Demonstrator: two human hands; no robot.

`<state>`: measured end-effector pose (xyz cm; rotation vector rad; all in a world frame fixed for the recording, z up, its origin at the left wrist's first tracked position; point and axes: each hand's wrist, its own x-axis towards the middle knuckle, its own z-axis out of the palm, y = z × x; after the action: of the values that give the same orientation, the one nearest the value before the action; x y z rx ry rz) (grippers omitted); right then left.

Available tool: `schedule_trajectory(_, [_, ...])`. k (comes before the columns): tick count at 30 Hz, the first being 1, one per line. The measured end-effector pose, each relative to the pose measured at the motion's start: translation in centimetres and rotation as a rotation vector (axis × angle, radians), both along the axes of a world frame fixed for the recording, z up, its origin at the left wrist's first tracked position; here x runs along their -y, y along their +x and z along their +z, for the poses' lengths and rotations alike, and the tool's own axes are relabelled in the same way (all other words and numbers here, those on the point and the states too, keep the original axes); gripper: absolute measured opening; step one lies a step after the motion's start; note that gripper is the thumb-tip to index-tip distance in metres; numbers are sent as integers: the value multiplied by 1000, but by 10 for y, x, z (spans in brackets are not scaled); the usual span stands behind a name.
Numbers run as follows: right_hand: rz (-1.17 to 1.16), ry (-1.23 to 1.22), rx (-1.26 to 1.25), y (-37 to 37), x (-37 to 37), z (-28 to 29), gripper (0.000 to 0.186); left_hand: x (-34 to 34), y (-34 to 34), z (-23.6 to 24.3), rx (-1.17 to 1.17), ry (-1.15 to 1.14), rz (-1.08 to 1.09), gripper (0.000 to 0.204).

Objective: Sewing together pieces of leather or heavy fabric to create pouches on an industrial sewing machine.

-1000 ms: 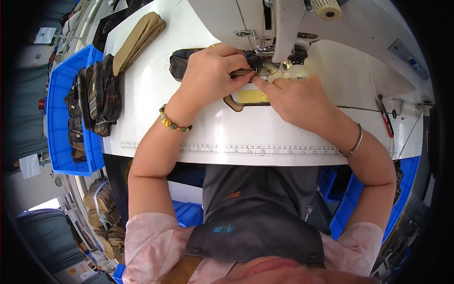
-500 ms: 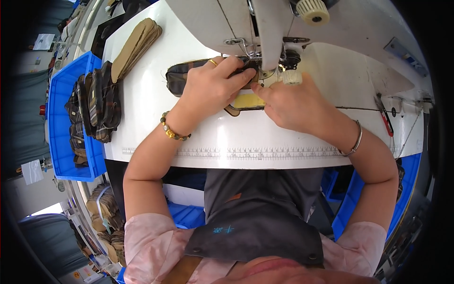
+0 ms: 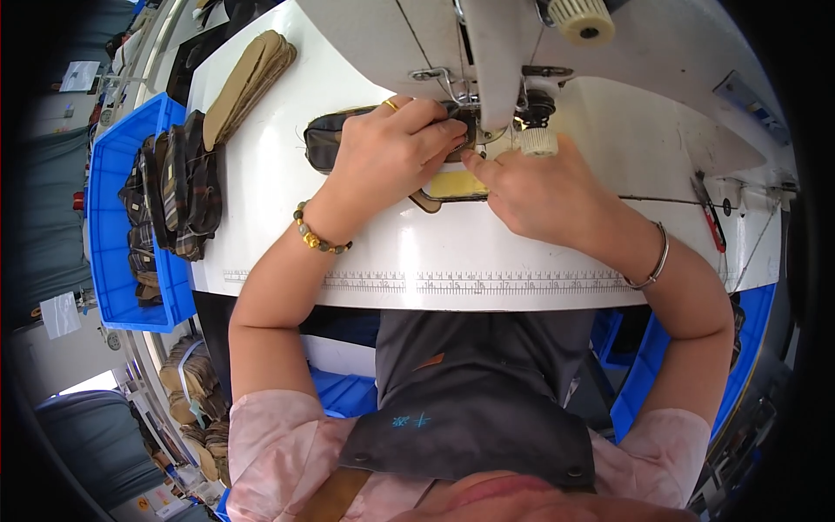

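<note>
Under the needle area of a white sewing machine [image 3: 391, 48] lies a dark plaid shoe upper [image 3: 323, 150], its rounded end sticking out to the left. My left hand [image 3: 391, 148] lies over it, fingers bent and closed on the fabric edge just left of the presser foot. My right hand [image 3: 544, 191] is closed at the right of the same work, its index fingertip at the edge near the needle. Below the fingers shows a yellow panel [image 3: 457, 184] with a dark edge and a tan tip [image 3: 424, 203]. My fingers hide the stitching spot.
A stack of tan insoles [image 3: 252, 83] lies at the table's far left. Beside it a blue bin [image 3: 100, 217] holds several plaid uppers [image 3: 187, 191]. Red-handled snips [image 3: 715, 226] lie at the right. A printed ruler [image 3: 417, 281] runs along the table's near edge.
My left hand has shifted slightly left, and its fingertips have drawn back a little from the needle area. The right hand stays nearly in place.
</note>
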<state>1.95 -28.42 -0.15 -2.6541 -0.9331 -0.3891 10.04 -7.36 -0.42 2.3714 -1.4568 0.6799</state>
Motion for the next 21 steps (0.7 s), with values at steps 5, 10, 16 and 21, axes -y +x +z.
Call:
schedule_trajectory(5, [3, 21, -9, -1, 0, 1, 20, 3, 1, -6, 6, -101, 12, 15])
schedule_trajectory(10, [23, 56, -10, 0, 0, -2, 13, 6, -18, 14, -108, 43, 96, 23])
schedule_trajectory(16, [22, 66, -3, -1, -1, -1, 11, 5, -21, 19, -118, 142, 99, 31])
schedule_trajectory(21, [-7, 22, -11, -1, -1, -1, 14, 6, -18, 17, -98, 130, 88, 31])
